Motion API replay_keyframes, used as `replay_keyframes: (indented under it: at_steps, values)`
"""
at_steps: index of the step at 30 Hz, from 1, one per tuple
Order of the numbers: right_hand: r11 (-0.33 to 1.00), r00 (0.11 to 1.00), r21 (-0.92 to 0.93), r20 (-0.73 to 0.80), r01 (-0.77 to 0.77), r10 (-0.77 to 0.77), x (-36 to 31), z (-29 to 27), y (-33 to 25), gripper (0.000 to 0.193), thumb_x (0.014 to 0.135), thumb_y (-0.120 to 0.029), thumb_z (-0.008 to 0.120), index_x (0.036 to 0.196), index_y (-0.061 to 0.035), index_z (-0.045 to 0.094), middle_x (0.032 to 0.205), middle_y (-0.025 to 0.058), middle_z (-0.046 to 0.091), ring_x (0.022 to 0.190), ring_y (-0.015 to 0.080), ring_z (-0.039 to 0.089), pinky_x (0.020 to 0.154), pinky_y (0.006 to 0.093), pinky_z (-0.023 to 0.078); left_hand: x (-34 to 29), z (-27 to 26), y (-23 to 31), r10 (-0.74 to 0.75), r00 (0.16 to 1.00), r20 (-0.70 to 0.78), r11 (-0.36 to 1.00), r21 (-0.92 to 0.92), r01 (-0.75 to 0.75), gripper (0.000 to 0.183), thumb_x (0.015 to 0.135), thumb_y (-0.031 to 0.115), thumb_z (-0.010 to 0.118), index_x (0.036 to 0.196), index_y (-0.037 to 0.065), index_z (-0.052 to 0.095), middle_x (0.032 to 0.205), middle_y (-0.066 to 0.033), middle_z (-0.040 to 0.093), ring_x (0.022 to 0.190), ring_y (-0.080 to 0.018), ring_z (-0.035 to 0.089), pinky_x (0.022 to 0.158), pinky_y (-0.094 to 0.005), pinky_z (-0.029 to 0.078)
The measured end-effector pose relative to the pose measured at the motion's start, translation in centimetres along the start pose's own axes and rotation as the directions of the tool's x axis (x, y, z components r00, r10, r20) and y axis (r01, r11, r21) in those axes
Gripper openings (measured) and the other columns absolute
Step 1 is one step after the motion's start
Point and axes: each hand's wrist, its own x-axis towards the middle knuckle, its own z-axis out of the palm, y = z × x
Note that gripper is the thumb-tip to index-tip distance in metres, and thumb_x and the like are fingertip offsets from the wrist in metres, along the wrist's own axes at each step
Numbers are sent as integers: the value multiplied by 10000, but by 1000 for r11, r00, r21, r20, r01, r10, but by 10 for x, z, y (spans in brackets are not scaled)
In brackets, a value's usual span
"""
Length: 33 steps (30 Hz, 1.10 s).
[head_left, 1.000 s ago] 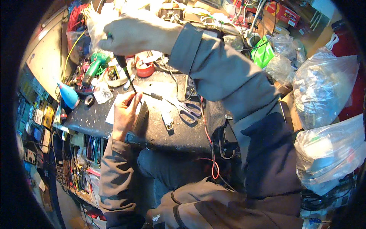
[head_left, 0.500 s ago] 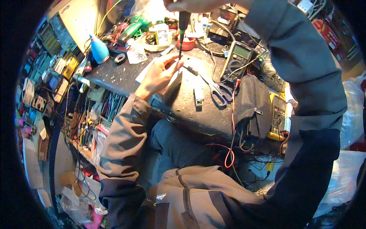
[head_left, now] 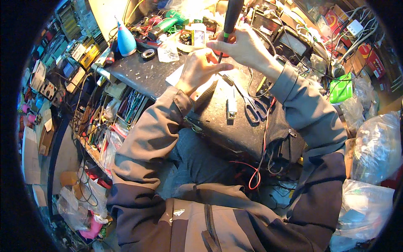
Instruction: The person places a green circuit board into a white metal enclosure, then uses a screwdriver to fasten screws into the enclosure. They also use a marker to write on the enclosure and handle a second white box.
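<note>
Screwdriver [head_left: 232, 14] at top centre of frame, upright, dark handle. Right hand [head_left: 243, 46] has fingers clenched round its lower handle; looks stiff, light, best held on the handle. Left hand [head_left: 199, 69] just below, fingers curled at the tip; what it pinches can't be told. Scissors [head_left: 252, 105] lie right of centre on the black bench [head_left: 142, 75]; blue bottle [head_left: 125, 40] upper left.

I wear a grey-brown jacket [head_left: 201, 218] with darker panels, a front zip and a small white chest mark; loose cuffs, bare hands [head_left: 197, 69], dark blue trousers [head_left: 197, 161].
</note>
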Motion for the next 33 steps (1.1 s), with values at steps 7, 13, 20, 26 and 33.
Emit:
replay_keyframes:
  at_steps: [7, 13, 20, 26, 33]
  values:
    - [966, 993, 257, 103, 31, -59, 3, -9, 3, 383, 770, -267, 841, 1043, -47, 687, 729, 35, 663, 649, 127, 619, 591, 274, 487, -10, -20, 0, -159, 947, 278, 981, -62, 183, 370, 889, 390, 743, 1086, 77, 735, 636, 63, 440, 592, -68, 382, 526, -254, 314]
    - [806, 975, 590, 205, -56, -82, -2, -5, 10, 380, 841, -183, 786, 1137, -8, 625, 1025, 97, 699, 953, 136, 654, 846, 279, 532, -8, -14, -7, -159, 940, 301, 981, -59, 185, 231, 942, 224, 695, 1109, 66, 722, 762, 67, 612, 747, -38, 530, 670, -204, 429]
    - [967, 992, 243, 112, -82, 56, -9, 8, 18, 406, 806, -337, 815, 1064, -47, 699, 801, 32, 669, 724, 88, 603, 666, 243, 490, -2, -2, -8, -232, 941, 246, 943, -180, 279, 340, 810, 326, 825, 994, 58, 729, 802, 24, 686, 745, -46, 574, 670, -237, 456]
    - [835, 988, 545, 154, -72, -16, -9, 7, 23, 334, 882, -52, 704, 1203, 4, 628, 927, 75, 714, 875, 136, 679, 837, 278, 546, -4, -19, -10, -16, 929, 371, 999, -23, 26, 277, 805, 278, 808, 952, 60, 719, 712, -57, 631, 678, -122, 558, 625, -296, 451]
    - [942, 992, 335, 125, -27, -16, -7, 2, 27, 331, 885, -109, 734, 1174, 15, 631, 1000, 91, 713, 906, 136, 680, 863, 288, 545, -1, -10, -29, 5, 884, 467, 1000, 25, -18, 170, 823, 184, 724, 913, 40, 711, 795, -115, 691, 741, -185, 643, 709, -322, 510]
